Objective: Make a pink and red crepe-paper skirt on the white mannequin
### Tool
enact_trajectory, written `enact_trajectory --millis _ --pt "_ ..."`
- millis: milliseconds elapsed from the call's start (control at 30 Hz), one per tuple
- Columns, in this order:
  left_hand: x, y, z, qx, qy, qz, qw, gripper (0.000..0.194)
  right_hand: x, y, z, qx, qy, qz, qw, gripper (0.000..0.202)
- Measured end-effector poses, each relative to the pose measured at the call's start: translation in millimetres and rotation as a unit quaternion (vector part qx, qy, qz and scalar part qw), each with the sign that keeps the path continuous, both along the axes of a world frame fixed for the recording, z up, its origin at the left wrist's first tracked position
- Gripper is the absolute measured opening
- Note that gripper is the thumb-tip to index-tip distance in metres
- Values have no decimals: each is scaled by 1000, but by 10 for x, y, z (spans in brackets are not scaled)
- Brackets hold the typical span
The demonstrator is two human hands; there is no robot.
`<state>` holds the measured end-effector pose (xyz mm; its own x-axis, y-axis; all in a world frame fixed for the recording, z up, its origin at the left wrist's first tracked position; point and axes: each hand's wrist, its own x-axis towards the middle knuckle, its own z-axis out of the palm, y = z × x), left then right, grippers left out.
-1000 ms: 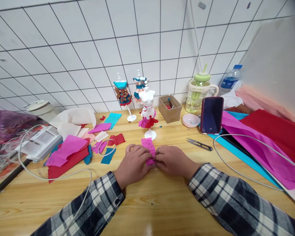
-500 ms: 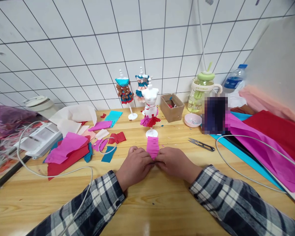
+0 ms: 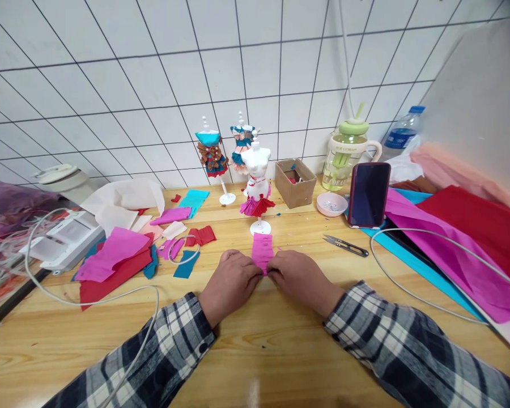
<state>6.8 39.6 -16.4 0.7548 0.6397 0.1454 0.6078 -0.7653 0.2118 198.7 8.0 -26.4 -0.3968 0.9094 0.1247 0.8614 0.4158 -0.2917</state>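
Note:
A small strip of magenta crepe paper (image 3: pixel 262 249) lies on the table in front of a white mini dress form (image 3: pixel 257 164). My left hand (image 3: pixel 232 283) pinches the strip's near edge from the left. From the right, the fingertips of my right hand (image 3: pixel 301 279) pinch the same edge, close beside the left ones. Faint crosswise creases run over the strip. Around the dress form's lower part hangs a ruffle (image 3: pixel 261 206) of magenta and red pieces. Two more dress forms stand behind, one in a turquoise, brown and red dress (image 3: pixel 211 154), the other in a teal and peach dress (image 3: pixel 241 148).
Thread snips (image 3: pixel 346 246) lie to the right, near a pink bowl (image 3: pixel 331 204) and an upright phone (image 3: pixel 369 194). A cardboard box (image 3: pixel 295 182) and a green-lidded jug (image 3: pixel 348 153) stand at the back. Coloured paper scraps (image 3: pixel 114 255) and a loose cable (image 3: pixel 155 317) lie left.
My fingertips still pinch the strip's near edge, with only slight finger movement. The whole view has shifted a little.

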Motion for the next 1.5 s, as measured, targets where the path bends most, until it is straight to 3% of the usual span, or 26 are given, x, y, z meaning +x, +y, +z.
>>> enact_trajectory --millis 733,1500 --pt "9 -2 -5 16 10 -15 1000 17 -34 -38 12 2 -49 1 999 18" --pt "26 -11 -14 8 18 11 1000 21 -9 -22 -29 14 -56 10 998 18"
